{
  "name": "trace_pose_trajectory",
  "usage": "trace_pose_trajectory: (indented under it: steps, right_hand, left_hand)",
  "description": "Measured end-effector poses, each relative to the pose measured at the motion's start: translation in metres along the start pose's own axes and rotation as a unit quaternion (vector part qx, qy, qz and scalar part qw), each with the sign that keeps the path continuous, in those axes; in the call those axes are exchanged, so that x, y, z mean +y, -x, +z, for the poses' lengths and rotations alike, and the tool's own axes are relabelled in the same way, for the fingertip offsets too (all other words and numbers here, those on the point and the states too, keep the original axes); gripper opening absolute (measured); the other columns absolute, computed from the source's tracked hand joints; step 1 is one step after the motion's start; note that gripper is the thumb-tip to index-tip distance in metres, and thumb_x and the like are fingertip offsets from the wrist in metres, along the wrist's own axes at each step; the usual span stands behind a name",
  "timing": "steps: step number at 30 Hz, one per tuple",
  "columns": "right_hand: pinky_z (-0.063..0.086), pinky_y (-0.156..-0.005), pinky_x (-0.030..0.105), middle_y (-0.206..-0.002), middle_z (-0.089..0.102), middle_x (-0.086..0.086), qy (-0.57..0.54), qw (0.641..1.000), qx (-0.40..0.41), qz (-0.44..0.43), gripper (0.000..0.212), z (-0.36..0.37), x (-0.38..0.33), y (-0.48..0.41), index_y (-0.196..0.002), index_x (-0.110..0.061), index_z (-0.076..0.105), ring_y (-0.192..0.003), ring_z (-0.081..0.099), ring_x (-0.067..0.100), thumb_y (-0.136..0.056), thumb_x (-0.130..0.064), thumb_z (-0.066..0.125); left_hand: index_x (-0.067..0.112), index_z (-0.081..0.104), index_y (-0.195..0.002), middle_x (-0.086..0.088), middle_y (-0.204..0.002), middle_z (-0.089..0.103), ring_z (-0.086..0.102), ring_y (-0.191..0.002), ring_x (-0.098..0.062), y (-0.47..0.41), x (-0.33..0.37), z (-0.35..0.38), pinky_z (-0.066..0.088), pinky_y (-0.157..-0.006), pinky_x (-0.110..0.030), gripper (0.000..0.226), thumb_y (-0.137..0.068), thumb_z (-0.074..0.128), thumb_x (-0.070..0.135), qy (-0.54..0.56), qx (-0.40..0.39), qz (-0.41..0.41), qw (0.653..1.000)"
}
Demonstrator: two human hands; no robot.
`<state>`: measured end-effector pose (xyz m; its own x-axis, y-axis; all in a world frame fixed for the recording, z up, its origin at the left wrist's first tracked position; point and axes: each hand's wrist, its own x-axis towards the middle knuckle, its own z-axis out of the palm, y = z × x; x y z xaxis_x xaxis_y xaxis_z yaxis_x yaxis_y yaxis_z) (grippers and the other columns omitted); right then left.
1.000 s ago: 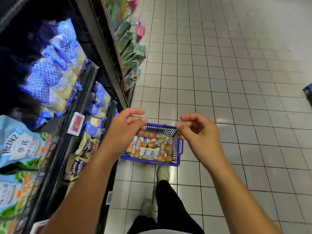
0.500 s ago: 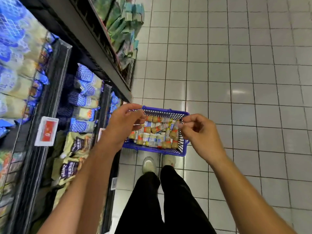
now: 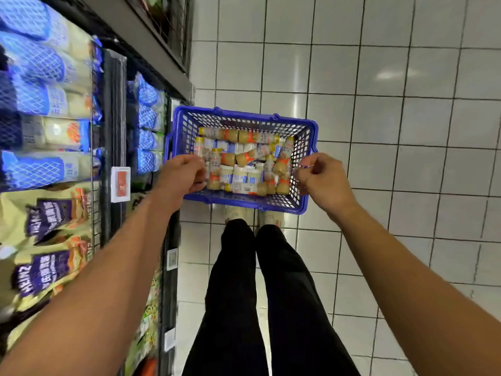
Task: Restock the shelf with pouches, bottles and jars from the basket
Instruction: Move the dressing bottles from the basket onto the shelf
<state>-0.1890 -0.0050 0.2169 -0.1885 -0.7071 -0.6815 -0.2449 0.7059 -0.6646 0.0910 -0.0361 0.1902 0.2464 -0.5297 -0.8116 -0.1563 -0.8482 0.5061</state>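
We read "HEINZ" in white letters on the purple panels of the pouches (image 3: 44, 223) on the shelf at left, once on the upper pouch and again on the one below (image 3: 35, 272). Lines of characters run under each logo, too blurred for us to make out. The red price tag (image 3: 121, 183) carries print we can't read. Bottle labels in the basket (image 3: 245, 204) stay illegible too.

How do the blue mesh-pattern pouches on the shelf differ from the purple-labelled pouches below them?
The blue mesh-pattern pouches are blue and cream; the purple-labelled pouches are yellowish with a dark purple label. The blue ones fill the upper rows, the purple ones the lower row. Both are soft packs lying on the same shelf unit.
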Motion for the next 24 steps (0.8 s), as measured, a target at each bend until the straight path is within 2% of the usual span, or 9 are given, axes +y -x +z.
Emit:
trace_pose_trajectory:
  steps: [4,9,11,14,17,19,21,23,24]
  right_hand:
    - [0.058,-0.065,0.033,-0.085,0.068,0.004,0.023,0.999,-0.006,0.036,0.018,0.028,0.043,-0.058,-0.084,-0.023,0.057,-0.069,0.066,0.017,-0.088,-0.011,0.070]
    - [0.060,-0.077,0.051,-0.092,0.070,0.012,0.067,0.995,-0.022,0.077,0.015,0.062,0.103,-0.131,-0.084,-0.021,0.056,-0.087,0.071,0.035,-0.086,-0.021,0.071]
    - [0.060,-0.072,0.048,-0.092,0.069,0.015,0.072,0.992,-0.027,0.104,0.016,0.075,0.128,-0.158,-0.091,-0.015,0.058,-0.085,0.070,0.035,-0.086,-0.023,0.071]
    - [0.060,-0.073,0.047,-0.092,0.063,0.016,0.091,0.984,-0.041,0.150,0.027,0.093,0.163,-0.194,-0.103,-0.007,0.057,-0.080,0.063,0.030,-0.090,-0.025,0.070]
    - [0.058,-0.084,0.054,-0.092,0.064,0.016,0.139,0.975,-0.047,0.165,0.025,0.109,0.193,-0.225,-0.079,-0.015,0.053,-0.092,0.066,0.039,-0.092,-0.028,0.069]
    - [0.057,-0.080,0.045,-0.099,0.068,0.020,0.185,0.968,-0.035,0.168,0.024,0.117,0.209,-0.243,-0.083,-0.009,0.058,-0.092,0.067,0.037,-0.093,-0.029,0.067]
    - [0.049,-0.062,0.031,-0.096,0.068,0.019,0.220,0.962,-0.019,0.161,0.028,0.124,0.223,-0.261,-0.084,-0.004,0.060,-0.073,0.063,0.026,-0.094,-0.030,0.066]
    - [0.041,-0.053,0.025,-0.090,0.063,0.012,0.215,0.964,0.021,0.155,0.036,0.132,0.231,-0.275,-0.082,-0.005,0.055,-0.061,0.054,0.014,-0.095,-0.037,0.062]
    - [0.040,-0.053,0.025,-0.092,0.061,0.009,0.199,0.966,0.044,0.160,0.039,0.136,0.234,-0.282,-0.090,-0.003,0.055,-0.062,0.052,0.012,-0.095,-0.042,0.059]
  left_hand:
    - [0.020,0.062,-0.084,-0.005,-0.078,0.064,0.061,-0.071,-0.016,-0.069,-0.042,0.016,0.056,-0.066,-0.030,0.013,-0.096,0.060,0.017,-0.077,-0.014,-0.053,0.996]
    - [0.015,0.061,-0.090,-0.005,-0.074,0.058,0.053,-0.064,-0.016,-0.145,-0.086,0.027,0.048,-0.063,-0.029,0.009,-0.097,0.057,0.011,-0.122,-0.022,-0.107,0.987]
    - [0.011,0.061,-0.098,-0.007,-0.078,0.058,0.054,-0.065,-0.018,-0.173,-0.101,0.033,0.048,-0.063,-0.029,0.004,-0.097,0.057,0.011,-0.139,-0.014,-0.106,0.985]
    - [0.002,0.067,-0.103,-0.017,-0.093,0.066,0.064,-0.086,-0.026,-0.213,-0.128,0.045,0.053,-0.082,-0.033,0.015,-0.091,0.061,0.008,-0.194,-0.005,-0.084,0.978]
    - [0.000,0.068,-0.108,-0.019,-0.112,0.069,0.066,-0.104,-0.032,-0.248,-0.153,0.059,0.055,-0.093,-0.042,0.023,-0.092,0.066,0.016,-0.257,0.011,-0.071,0.964]
    - [0.003,0.066,-0.114,-0.016,-0.116,0.068,0.064,-0.104,-0.031,-0.268,-0.166,0.066,0.050,-0.082,-0.034,0.032,-0.093,0.066,0.027,-0.308,0.031,-0.058,0.949]
    - [0.003,0.065,-0.116,-0.016,-0.116,0.067,0.063,-0.097,-0.029,-0.283,-0.177,0.073,0.044,-0.074,-0.032,0.036,-0.093,0.066,0.031,-0.332,0.039,-0.046,0.941]
    - [0.001,0.064,-0.113,-0.018,-0.113,0.067,0.063,-0.093,-0.029,-0.291,-0.185,0.079,0.049,-0.074,-0.036,0.032,-0.093,0.066,0.026,-0.363,0.048,-0.019,0.931]
    - [0.000,0.061,-0.117,-0.019,-0.116,0.066,0.064,-0.098,-0.032,-0.293,-0.189,0.082,0.053,-0.079,-0.039,0.034,-0.093,0.066,0.023,-0.376,0.055,-0.008,0.925]
